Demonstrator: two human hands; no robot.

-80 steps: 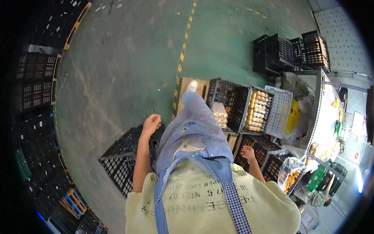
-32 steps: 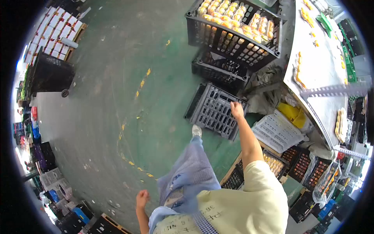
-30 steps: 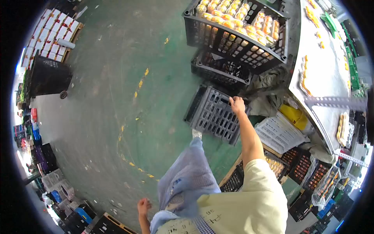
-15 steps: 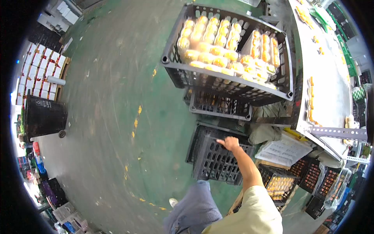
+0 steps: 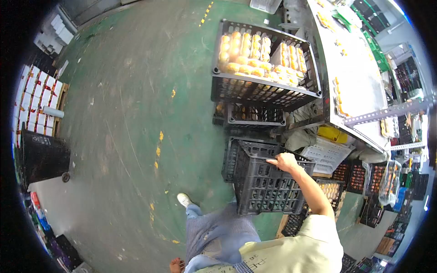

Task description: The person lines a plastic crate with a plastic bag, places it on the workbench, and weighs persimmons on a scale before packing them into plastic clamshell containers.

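My right hand (image 5: 286, 162) is closed over the top rim of a black plastic crate (image 5: 255, 193) with slotted walls. The crate is tilted beside my legs, its slotted side facing up. Just behind it another black crate (image 5: 229, 159) rests on the floor, partly covered. My left hand (image 5: 176, 265) hangs low at the bottom edge, near my apron; its fingers are too small and cut off to read. Farther ahead, a large black crate (image 5: 268, 86) holds clear packs of round yellow-orange items (image 5: 248, 68), above a lower black crate (image 5: 256, 123).
A white-topped table (image 5: 359, 86) runs along the right, with a perforated metal bar (image 5: 387, 113) at its near end. Below are a white crate (image 5: 327, 154) and crates of packed fruit-like items (image 5: 355, 173). A black wheeled bin (image 5: 45, 154) and stacked white boxes (image 5: 38, 100) stand left.
My right hand has raised and tilted the black crate, which lay lower over the other crate before. My view has shifted, and my left hand and a shoe now show more at the bottom.
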